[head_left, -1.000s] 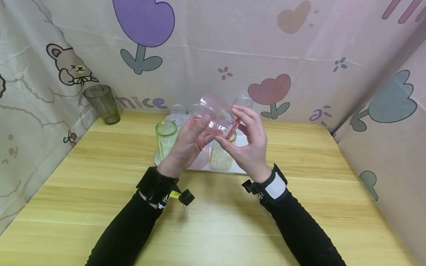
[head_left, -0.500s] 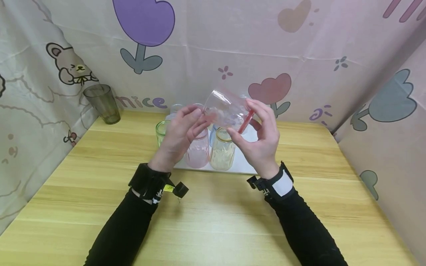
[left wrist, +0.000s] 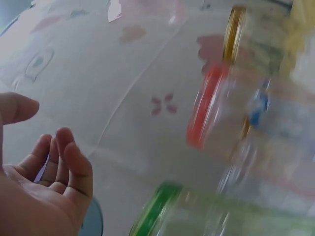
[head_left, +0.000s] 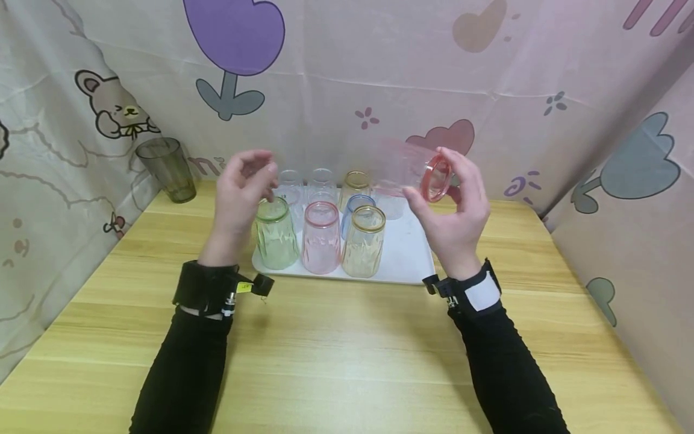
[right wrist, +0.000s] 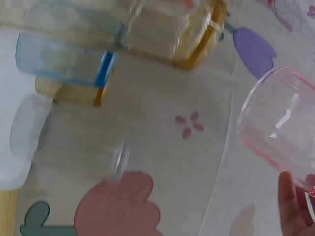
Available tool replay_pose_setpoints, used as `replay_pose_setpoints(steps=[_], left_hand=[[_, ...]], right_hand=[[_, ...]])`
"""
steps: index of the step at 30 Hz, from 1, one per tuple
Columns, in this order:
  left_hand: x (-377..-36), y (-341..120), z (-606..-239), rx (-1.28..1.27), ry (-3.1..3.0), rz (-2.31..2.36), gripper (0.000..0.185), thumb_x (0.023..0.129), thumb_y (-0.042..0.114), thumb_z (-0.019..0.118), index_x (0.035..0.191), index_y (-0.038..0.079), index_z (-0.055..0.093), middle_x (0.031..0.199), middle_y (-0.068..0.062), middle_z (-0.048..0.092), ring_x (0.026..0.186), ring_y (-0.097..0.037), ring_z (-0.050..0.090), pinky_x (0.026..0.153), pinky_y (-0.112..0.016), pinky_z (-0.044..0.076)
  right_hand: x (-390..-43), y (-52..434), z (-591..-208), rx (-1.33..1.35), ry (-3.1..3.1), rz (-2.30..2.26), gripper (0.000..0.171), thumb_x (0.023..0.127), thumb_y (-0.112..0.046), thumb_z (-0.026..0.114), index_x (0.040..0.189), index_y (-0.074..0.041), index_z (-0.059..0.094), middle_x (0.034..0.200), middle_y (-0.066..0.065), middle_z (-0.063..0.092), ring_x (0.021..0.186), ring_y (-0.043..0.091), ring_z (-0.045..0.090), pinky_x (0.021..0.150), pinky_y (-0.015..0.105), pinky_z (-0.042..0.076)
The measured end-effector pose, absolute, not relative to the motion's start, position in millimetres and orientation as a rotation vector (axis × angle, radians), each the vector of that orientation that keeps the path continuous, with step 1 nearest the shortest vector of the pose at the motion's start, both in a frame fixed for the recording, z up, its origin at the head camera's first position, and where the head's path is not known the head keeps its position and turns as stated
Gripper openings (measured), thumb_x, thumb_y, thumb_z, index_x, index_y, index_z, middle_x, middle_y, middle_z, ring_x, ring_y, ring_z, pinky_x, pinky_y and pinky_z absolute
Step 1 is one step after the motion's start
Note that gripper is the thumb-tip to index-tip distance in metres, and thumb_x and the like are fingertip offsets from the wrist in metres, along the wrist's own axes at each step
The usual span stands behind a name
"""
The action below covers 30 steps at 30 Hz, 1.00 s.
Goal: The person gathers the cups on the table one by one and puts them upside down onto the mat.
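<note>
My right hand (head_left: 441, 184) grips a clear glass with a red rim (head_left: 414, 169), held on its side above the right end of a white tray (head_left: 406, 259), mouth turned toward me. The same red-rimmed glass (right wrist: 283, 123) fills the right of the right wrist view, with a fingertip (right wrist: 294, 206) under it. My left hand (head_left: 253, 169) hangs over the green glass (head_left: 275, 232), fingers loosely curled and holding nothing; its bare palm (left wrist: 39, 191) shows in the left wrist view.
On the tray stand several upright glasses: green, pink (head_left: 321, 238), amber (head_left: 363, 241), blue (head_left: 358, 208) and clear ones behind. A dark grey glass (head_left: 165, 169) stands at the table's back left corner. Patterned cloth walls close in the back and sides.
Both hands held the red-rimmed glass over the tray; the left hand has let go and moved left. The right hand has carried the glass right and turned its mouth toward me.
</note>
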State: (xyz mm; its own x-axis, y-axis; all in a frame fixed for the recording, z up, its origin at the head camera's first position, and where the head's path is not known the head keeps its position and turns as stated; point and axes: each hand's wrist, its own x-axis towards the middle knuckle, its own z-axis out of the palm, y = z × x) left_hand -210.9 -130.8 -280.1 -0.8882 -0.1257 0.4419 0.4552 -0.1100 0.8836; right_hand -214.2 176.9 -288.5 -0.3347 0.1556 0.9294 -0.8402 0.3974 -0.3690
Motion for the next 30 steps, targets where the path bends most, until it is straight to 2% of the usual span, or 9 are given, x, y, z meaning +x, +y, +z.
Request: replay_pose_setpoints(steps=[2,4,8,10,14,19,24,30], left_hand=[[-213.4,-139.4,-280.6,-0.305,-1.787,-1.983,0.021,0.101,0.002,0.063,0.121,0.006,0.062,0.105,-0.001,0.062,0.079,-0.014,0.057,0.063,-0.019,0.049],[-216.0,-147.8,-282.3,-0.254,-1.823,-1.860,0.021,0.100,0.004,0.064,0.122,0.004,0.064,0.102,0.002,0.061,0.077,-0.012,0.056,0.063,-0.019,0.047],[-221.2,-164.4,-289.2,-0.120,-1.967,-1.559,0.029,0.099,0.011,0.065,0.126,0.000,0.064,0.101,0.011,0.059,0.083,-0.006,0.056,0.076,-0.020,0.046],[-224.3,-172.8,-294.3,-0.064,-2.043,-1.452,0.031,0.100,0.015,0.064,0.127,0.000,0.064,0.102,0.011,0.058,0.088,-0.004,0.055,0.083,-0.020,0.045],[-230.4,-187.5,-305.9,0.014,-2.201,-1.313,0.031,0.102,0.016,0.057,0.129,0.001,0.063,0.115,-0.002,0.060,0.099,-0.012,0.057,0.092,-0.027,0.048],[-239.4,-202.8,-320.5,0.022,-2.519,-1.199,0.038,0.107,0.013,0.044,0.141,0.001,0.056,0.137,-0.020,0.056,0.120,-0.034,0.055,0.102,-0.051,0.047],[-249.1,-213.4,-335.5,-0.067,-2.863,-1.100,0.046,0.107,0.010,0.038,0.152,0.000,0.045,0.145,-0.029,0.051,0.131,-0.047,0.050,0.106,-0.065,0.041],[-253.0,-216.3,-347.7,-0.086,-3.063,-1.058,0.046,0.109,0.012,0.038,0.152,-0.002,0.045,0.149,-0.033,0.047,0.136,-0.050,0.045,0.112,-0.067,0.036]], right_hand=[[-216.5,184.1,-287.4,0.583,-1.612,1.131,0.071,0.081,-0.049,0.086,0.130,0.000,0.068,0.126,0.012,0.069,0.109,0.028,0.063,0.082,0.019,0.057],[-218.1,190.9,-286.7,0.548,-1.646,1.108,0.067,0.081,-0.043,0.088,0.132,-0.004,0.070,0.126,0.012,0.069,0.107,0.029,0.063,0.082,0.017,0.055],[-219.8,201.7,-285.7,0.469,-1.744,1.069,0.060,0.078,-0.021,0.091,0.134,-0.010,0.071,0.126,0.011,0.070,0.109,0.028,0.060,0.081,0.014,0.050],[-221.0,205.8,-286.0,0.423,-1.803,1.042,0.059,0.078,-0.016,0.091,0.134,-0.012,0.072,0.127,0.011,0.070,0.110,0.028,0.059,0.084,0.015,0.046],[-224.8,212.2,-287.7,0.356,-1.932,0.991,0.059,0.080,-0.018,0.091,0.135,-0.012,0.071,0.128,0.014,0.070,0.114,0.031,0.058,0.088,0.028,0.039],[-232.0,218.5,-292.3,0.301,-2.098,0.946,0.060,0.082,-0.023,0.090,0.137,-0.010,0.069,0.128,0.020,0.068,0.117,0.038,0.057,0.090,0.044,0.039],[-238.6,224.1,-299.1,0.264,-2.236,0.911,0.057,0.087,-0.024,0.086,0.139,-0.011,0.068,0.127,0.023,0.066,0.108,0.040,0.054,0.087,0.047,0.040],[-244.9,228.9,-308.0,0.233,-2.366,0.884,0.058,0.089,-0.028,0.084,0.142,-0.012,0.065,0.131,0.023,0.064,0.109,0.042,0.055,0.087,0.049,0.043]])
